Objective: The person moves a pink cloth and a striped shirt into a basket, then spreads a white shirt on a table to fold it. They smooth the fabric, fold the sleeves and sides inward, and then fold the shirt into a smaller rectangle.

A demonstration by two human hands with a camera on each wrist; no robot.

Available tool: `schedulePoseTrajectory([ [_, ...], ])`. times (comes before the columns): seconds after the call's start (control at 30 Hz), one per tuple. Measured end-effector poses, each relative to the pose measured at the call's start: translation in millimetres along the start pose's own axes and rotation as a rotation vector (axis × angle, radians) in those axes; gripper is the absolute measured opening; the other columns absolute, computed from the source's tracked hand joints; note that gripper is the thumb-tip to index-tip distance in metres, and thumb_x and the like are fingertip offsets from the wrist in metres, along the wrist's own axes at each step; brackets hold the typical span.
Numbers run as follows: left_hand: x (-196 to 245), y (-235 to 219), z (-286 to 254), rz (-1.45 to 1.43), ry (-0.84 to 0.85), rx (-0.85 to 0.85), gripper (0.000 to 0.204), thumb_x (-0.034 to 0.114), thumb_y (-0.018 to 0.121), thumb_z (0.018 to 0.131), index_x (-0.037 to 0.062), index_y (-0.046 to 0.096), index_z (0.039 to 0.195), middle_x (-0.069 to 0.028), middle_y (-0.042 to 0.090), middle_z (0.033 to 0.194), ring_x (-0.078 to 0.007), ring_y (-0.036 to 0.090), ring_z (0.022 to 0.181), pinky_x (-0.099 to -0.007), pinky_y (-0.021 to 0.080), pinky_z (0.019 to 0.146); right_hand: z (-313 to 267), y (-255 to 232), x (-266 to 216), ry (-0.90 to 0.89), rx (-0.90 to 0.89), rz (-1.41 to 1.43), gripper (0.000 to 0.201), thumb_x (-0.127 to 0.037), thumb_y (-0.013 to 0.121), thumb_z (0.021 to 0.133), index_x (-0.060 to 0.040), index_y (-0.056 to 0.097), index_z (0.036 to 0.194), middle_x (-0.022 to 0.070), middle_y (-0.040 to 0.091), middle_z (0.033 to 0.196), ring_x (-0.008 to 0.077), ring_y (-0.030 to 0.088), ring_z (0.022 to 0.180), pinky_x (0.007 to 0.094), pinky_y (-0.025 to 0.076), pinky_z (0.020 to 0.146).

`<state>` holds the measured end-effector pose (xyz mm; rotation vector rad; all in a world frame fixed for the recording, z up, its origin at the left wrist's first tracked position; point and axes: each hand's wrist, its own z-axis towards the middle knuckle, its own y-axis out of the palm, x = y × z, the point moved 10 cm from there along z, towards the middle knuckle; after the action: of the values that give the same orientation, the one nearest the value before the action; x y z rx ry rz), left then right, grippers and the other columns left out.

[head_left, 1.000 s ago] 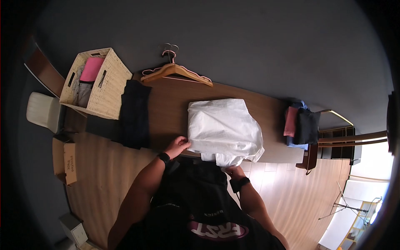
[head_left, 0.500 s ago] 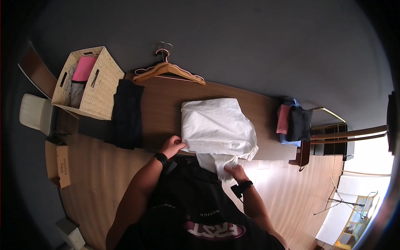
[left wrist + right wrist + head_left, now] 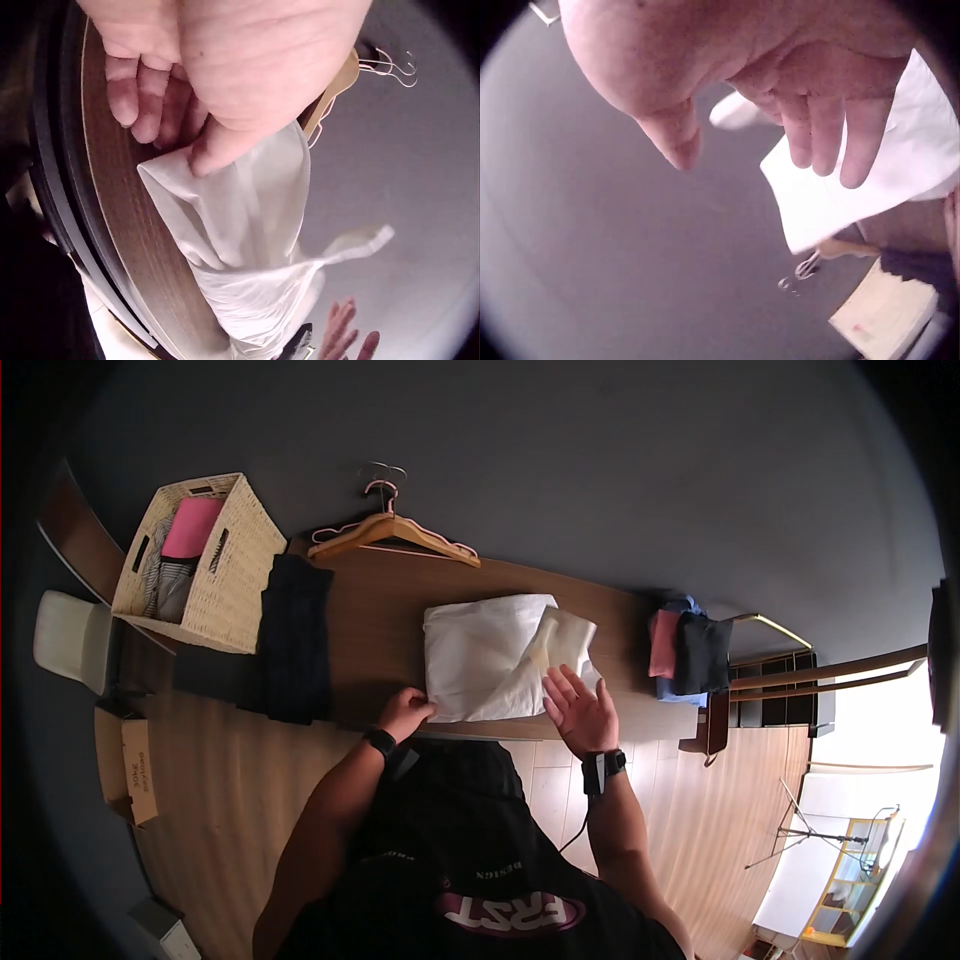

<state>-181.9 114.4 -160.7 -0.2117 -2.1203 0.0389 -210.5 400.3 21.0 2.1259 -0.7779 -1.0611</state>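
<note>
A white garment (image 3: 475,660) lies folded on the brown table, one part flipped up and over at its right side. The left hand (image 3: 405,712) pinches its near left corner; the left wrist view shows thumb and fingers of that hand (image 3: 202,97) on the white cloth (image 3: 247,202). Beside the garment's near right edge the right hand (image 3: 583,715) is raised, palm showing and fingers spread. In the right wrist view this hand (image 3: 780,97) has nothing between thumb and fingers, with the white cloth (image 3: 885,165) behind them.
Wooden and pink hangers (image 3: 395,535) lie at the table's back edge. Dark folded cloth (image 3: 296,640) is at the left, next to a wicker basket (image 3: 235,575) holding clothes. A stack of folded clothes (image 3: 700,652) sits at the right end. A cardboard box (image 3: 138,770) stands on the floor.
The right hand has let go of the white cloth and risen with its fingers spread. The part hanging over the near edge is now flipped up over the garment. The left hand keeps its pinch.
</note>
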Motion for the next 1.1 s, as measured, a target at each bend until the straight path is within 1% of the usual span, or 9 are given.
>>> schedulePoseTrajectory([
  [0.07,4,-3,-2,0.020,0.005,0.002,0.038,0.028,0.076,0.080,-0.0012,0.064,0.101,-0.0113,0.070,0.091,-0.0195,0.067,0.085,-0.0308,0.052,0.077,8,-13,8,0.040,0.019,-0.178,0.058,-0.045,0.048,0.099,-0.0027,0.041,0.139,0.0179,0.050,0.139,0.0306,0.050,0.127,0.0441,0.041,0.106],
  [0.27,-11,-1,1,-0.096,0.055,0.033,0.044,0.037,0.077,0.080,-0.0004,0.065,0.100,-0.0097,0.070,0.090,-0.0185,0.067,0.084,-0.0303,0.052,0.075,0,-123,5,0.018,0.439,-0.939,0.031,-0.020,0.061,0.093,-0.0009,0.060,0.117,0.0099,0.068,0.104,0.0217,0.066,0.093,0.0346,0.053,0.085],
  [0.37,-19,3,6,-0.107,0.010,0.015,0.049,0.042,0.078,0.078,-0.0002,0.065,0.100,-0.0101,0.070,0.089,-0.0183,0.068,0.083,-0.0300,0.053,0.074,-11,-129,-20,-0.137,0.575,-1.218,0.028,-0.017,0.065,0.091,0.0004,0.061,0.113,0.0074,0.069,0.097,0.0182,0.066,0.084,0.0327,0.053,0.079],
  [0.5,-4,1,6,0.017,0.016,0.028,0.056,0.047,0.079,0.076,-0.0025,0.063,0.097,-0.0127,0.070,0.087,-0.0206,0.068,0.083,-0.0320,0.053,0.075,-18,-92,-48,-0.594,0.597,-1.775,0.034,-0.016,0.070,0.086,-0.0017,0.061,0.115,0.0144,0.064,0.111,0.0259,0.062,0.099,0.0360,0.050,0.088],
  [0.63,24,0,2,0.224,0.001,0.032,0.063,0.051,0.079,0.073,-0.0042,0.060,0.096,-0.0172,0.069,0.090,-0.0279,0.068,0.086,-0.0372,0.053,0.078,4,-111,-16,-0.602,0.345,-1.922,0.043,-0.018,0.073,0.083,-0.0032,0.060,0.122,0.0170,0.058,0.123,0.0353,0.052,0.119,0.0423,0.043,0.101],
  [0.8,34,1,8,0.282,0.044,0.094,0.067,0.053,0.080,0.069,-0.0036,0.059,0.097,-0.0201,0.068,0.096,-0.0322,0.067,0.091,-0.0394,0.052,0.080,12,-142,8,-0.468,0.361,-1.924,0.056,-0.019,0.074,0.081,-0.0038,0.053,0.131,0.0212,0.055,0.130,0.0373,0.043,0.131,0.0441,0.034,0.111],
  [0.9,32,7,14,0.245,0.066,0.072,0.060,0.046,0.080,0.070,-0.0043,0.062,0.096,-0.0207,0.068,0.095,-0.0317,0.067,0.089,-0.0394,0.052,0.079,3,-123,2,-0.478,0.395,-1.909,0.056,-0.019,0.074,0.080,-0.0053,0.054,0.131,0.0212,0.052,0.134,0.0390,0.042,0.131,0.0446,0.034,0.111],
  [1.0,48,8,9,0.150,0.057,-0.010,0.051,0.038,0.078,0.071,-0.0041,0.064,0.096,-0.0202,0.069,0.093,-0.0292,0.068,0.086,-0.0378,0.052,0.078,-15,-65,-6,-0.635,0.547,-1.997,0.056,-0.018,0.073,0.080,-0.0062,0.053,0.131,0.0212,0.048,0.138,0.0401,0.041,0.131,0.0455,0.035,0.111],
  [1.1,43,6,10,0.024,0.023,-0.063,0.044,0.030,0.074,0.075,-0.0035,0.065,0.102,-0.0172,0.069,0.097,-0.0250,0.067,0.089,-0.0354,0.051,0.080,-13,-14,10,-0.685,0.391,-2.058,0.056,-0.018,0.072,0.080,-0.0079,0.053,0.132,0.0212,0.045,0.141,0.0400,0.041,0.132,0.0473,0.034,0.111],
])
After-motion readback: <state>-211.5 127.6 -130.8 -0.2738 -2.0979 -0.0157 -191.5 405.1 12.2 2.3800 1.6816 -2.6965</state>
